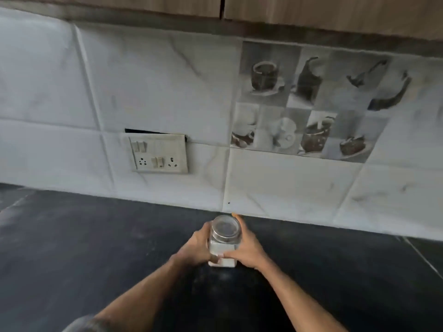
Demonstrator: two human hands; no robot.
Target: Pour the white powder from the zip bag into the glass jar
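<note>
A square glass jar [224, 238] with a round mouth stands on the black countertop [96, 248], near the tiled wall. White powder fills its lower part. My left hand [197, 248] wraps its left side and my right hand [248, 248] wraps its right side, with fingers meeting across the front. The jar's mouth looks uncovered. No zip bag is in view.
The marble-look tiled wall [287, 183] rises right behind the jar. A switch and socket plate [159, 153] sits on the wall to the upper left. Wooden cabinets [311, 10] hang above. A small orange thing [236, 214] peeks out behind the jar.
</note>
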